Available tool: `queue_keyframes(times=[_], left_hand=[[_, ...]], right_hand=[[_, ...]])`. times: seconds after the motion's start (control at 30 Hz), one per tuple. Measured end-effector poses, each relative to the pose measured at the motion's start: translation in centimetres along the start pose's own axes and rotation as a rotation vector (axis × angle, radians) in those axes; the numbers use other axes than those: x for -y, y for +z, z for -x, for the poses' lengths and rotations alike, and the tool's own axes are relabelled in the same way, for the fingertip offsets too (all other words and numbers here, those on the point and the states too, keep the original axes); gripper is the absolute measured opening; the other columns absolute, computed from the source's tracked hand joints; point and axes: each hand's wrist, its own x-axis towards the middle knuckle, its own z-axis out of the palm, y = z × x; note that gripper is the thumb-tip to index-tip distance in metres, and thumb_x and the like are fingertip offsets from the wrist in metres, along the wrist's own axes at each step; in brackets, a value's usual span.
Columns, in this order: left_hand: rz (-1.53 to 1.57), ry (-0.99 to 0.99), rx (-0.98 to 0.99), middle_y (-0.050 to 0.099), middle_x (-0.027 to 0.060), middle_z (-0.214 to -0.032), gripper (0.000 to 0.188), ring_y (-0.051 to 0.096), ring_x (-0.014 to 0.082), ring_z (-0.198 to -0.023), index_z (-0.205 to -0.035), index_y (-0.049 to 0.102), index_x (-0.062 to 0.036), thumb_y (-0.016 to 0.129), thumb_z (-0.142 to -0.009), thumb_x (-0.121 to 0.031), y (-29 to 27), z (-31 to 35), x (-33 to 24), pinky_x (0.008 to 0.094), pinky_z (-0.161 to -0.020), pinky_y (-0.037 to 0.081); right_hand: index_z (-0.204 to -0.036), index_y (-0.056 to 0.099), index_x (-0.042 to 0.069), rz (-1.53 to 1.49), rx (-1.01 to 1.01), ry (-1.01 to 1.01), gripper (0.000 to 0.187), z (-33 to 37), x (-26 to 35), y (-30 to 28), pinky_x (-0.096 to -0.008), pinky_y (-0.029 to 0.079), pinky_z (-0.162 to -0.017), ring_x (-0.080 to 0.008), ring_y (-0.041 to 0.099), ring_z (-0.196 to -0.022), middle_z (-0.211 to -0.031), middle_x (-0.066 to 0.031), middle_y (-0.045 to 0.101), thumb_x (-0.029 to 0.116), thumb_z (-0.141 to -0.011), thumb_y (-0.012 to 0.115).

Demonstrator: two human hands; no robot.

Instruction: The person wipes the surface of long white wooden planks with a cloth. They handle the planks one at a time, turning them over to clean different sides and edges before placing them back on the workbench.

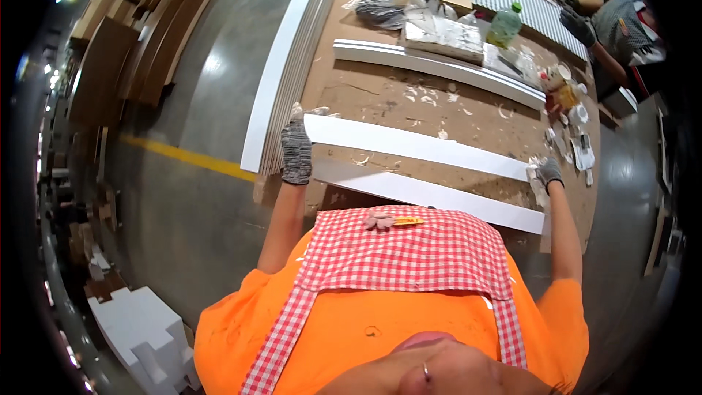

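Observation:
A long white board (417, 148) lies crosswise before me on the brown worktable. My left hand (296, 152), in a grey knit glove, is closed around its left end, beside a stack of long white boards (284, 66). At the right end, my right hand (550, 171), gloved too, is closed on a crumpled white rag (537, 179) that touches the board's tip. Whether those fingers also grip the board is hidden. Nearer my body, a second white board (431, 194) lies roughly parallel along the table's front edge.
Several white boards (439, 72) lie farther back on the worktable (380, 99). Behind them are a white block (442, 33), a green bottle (504, 25) and a plastic bag (384, 7). Small containers (567, 95) crowd the right edge. A co-worker's gloved hand (579, 27) shows at far right.

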Motion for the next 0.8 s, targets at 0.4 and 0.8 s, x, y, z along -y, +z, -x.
queue_keyframes(times=[0.4, 0.8], left_hand=[[0.009, 0.063, 0.08, 0.066, 0.0206, -0.103, 0.072, 0.064, 0.0249, -0.098, -0.112, 0.059, 0.0089, 0.034, -0.095, -0.057, -0.3, -0.3, 1.0, 0.035, -0.092, 0.049], [-0.036, 0.035, 0.031, 0.067, 0.0114, -0.1, 0.034, 0.064, 0.0177, -0.09, -0.111, 0.063, 0.0005, 0.052, -0.094, -0.027, 0.8, 0.2, -1.2, 0.0289, -0.081, 0.052]], right_hand=[[-0.103, 0.062, 0.008, 0.19, -0.02, -0.096, 0.025, 1.1, 0.3, -1.6, -0.0371, 0.049, -0.073, -0.0232, 0.062, -0.086, -0.099, -0.0114, 0.065, 0.021, -0.088, 0.047], [-0.081, 0.067, 0.005, -0.316, 0.226, -0.62, 0.013, 16.3, 30.2, -9.6, -0.0367, 0.051, -0.062, -0.0214, 0.063, -0.064, -0.071, -0.0107, 0.064, 0.016, -0.073, 0.069]])
